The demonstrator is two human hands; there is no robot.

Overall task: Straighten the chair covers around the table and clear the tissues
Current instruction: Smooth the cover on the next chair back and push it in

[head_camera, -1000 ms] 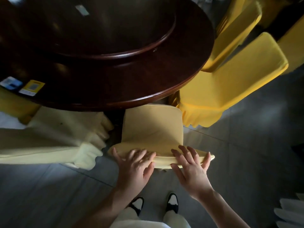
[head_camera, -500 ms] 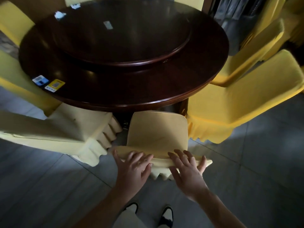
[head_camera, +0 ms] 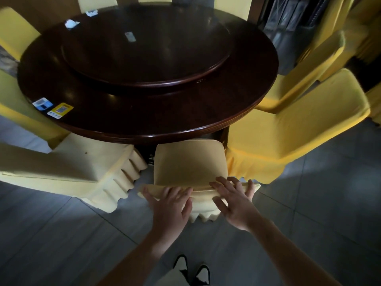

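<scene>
From the head camera, both hands rest on the top edge of the chair cover [head_camera: 189,166] pulled in at the near rim of the round worktop [head_camera: 144,112]. The left hand [head_camera: 170,205] lies flat with its fingers spread over the top of the chair back, thumb out to the side, gripping nothing. The right hand [head_camera: 235,203] is just beside it, fingers draped over the same edge and thumb behind, loosely grasping the cloth (how firmly, I cannot tell). More covered chairs ring the worktop: a pale one [head_camera: 72,168] to the left of the held chair, a brighter yellow one [head_camera: 288,137] to its right. Crumpled tissues [head_camera: 71,23] lie at the far left rim of the worktop, with another [head_camera: 91,12] near them. Two cards [head_camera: 52,107] sit at the near left rim. A lazy Susan [head_camera: 148,52] fills the middle.
</scene>
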